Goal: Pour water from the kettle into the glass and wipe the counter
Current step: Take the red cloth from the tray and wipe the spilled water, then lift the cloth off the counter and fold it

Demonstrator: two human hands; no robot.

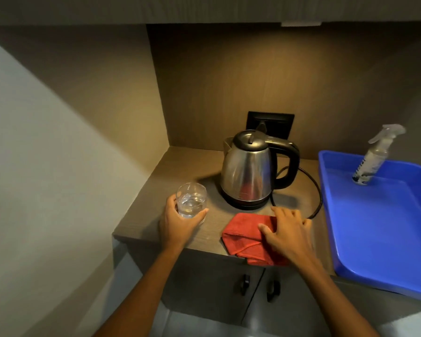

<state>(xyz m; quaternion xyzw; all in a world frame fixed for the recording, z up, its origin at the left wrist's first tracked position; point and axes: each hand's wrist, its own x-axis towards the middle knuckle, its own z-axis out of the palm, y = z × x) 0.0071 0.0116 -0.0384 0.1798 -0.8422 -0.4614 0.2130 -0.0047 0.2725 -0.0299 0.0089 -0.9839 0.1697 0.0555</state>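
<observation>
- A pale wall (34,154) fills the left, meeting a wood-grain niche lit warmly from above.
- The left hand (178,223) is wrapped around the glass (191,200), thumb and fingers closed on its sides; the glass stands upright on the counter (180,164) near the left edge, with water in it.
- The kettle (249,170), steel with a black lid and handle, sits on its base just behind; its cord (317,190) loops to the right. No brand is readable on it.
- The right hand (287,229) lies flat, fingers spread, on the red cloth (246,235) at the counter's front edge.
- A blue tray (384,227) holds a spray bottle (372,161); its label print is too blurred to read.
- Below, cabinet doors (209,283) carry dark handles.
</observation>
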